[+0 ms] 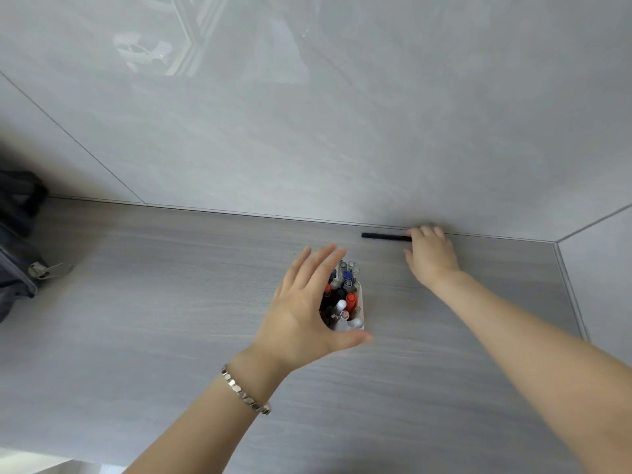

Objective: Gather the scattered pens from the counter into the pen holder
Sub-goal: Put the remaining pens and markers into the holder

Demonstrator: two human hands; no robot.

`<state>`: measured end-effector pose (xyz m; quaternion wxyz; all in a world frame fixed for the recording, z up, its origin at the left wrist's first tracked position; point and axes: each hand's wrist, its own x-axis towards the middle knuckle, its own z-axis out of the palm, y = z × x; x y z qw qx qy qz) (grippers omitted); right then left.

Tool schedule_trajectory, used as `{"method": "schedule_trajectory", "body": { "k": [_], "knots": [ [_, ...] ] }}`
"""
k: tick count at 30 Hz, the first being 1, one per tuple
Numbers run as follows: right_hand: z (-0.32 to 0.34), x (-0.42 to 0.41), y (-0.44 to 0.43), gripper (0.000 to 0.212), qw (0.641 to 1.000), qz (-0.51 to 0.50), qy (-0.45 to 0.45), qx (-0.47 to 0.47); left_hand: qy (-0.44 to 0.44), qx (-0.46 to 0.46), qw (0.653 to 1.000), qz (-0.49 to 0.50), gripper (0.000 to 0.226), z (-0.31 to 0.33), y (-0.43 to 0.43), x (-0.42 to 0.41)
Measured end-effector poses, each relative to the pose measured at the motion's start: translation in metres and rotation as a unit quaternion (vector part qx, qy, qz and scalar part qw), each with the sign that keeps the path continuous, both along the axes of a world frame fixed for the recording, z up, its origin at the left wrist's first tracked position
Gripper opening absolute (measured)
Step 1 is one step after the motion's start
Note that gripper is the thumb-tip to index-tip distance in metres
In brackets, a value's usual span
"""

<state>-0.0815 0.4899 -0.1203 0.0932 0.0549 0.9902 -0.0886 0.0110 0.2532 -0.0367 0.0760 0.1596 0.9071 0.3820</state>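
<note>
A white pen holder (359,302) stands mid-counter, packed with several pens with red, blue, white and black caps. My left hand (301,309) hovers over its left side, fingers spread, thumb curled near its front edge; it holds nothing. A black pen (384,236) lies flat along the back of the counter against the wall. My right hand (431,254) reaches to the pen's right end, fingertips curled on it at the wall line. The pen's right end is hidden under those fingers.
The grey wood-grain counter (171,319) meets a glossy grey wall (307,114) at the back and a side wall (602,268) at the right. A dark bag with a metal clasp (20,254) sits at the far left.
</note>
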Motion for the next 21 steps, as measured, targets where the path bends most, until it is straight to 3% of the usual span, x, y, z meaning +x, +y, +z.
{"method": "schedule_trajectory", "body": {
  "k": [3,6,10,15,17,21],
  "knots": [
    [0.000,0.006,0.004,0.030,0.999,-0.048,-0.017,-0.010,0.051,-0.065,0.997,0.003,0.094,0.002,0.009,-0.005],
    [0.007,0.025,0.011,0.029,0.999,-0.030,-0.035,-0.007,0.064,-0.022,0.998,0.007,0.081,-0.003,0.010,-0.004],
    [0.045,0.060,0.011,0.006,0.976,-0.051,-0.010,-0.209,0.082,0.041,0.996,0.006,0.062,-0.012,0.004,0.000],
    [0.112,0.104,0.002,0.018,0.926,-0.058,0.052,-0.370,0.098,0.060,0.993,-0.003,0.054,-0.016,0.006,0.000],
    [0.127,0.109,-0.005,0.024,0.926,-0.033,0.044,-0.372,0.104,0.060,0.993,-0.007,0.052,-0.015,0.006,0.000],
    [0.141,0.098,-0.020,0.004,0.951,0.047,0.010,-0.306,0.115,0.062,0.991,-0.021,0.048,-0.013,0.007,0.003]
  ]
}}
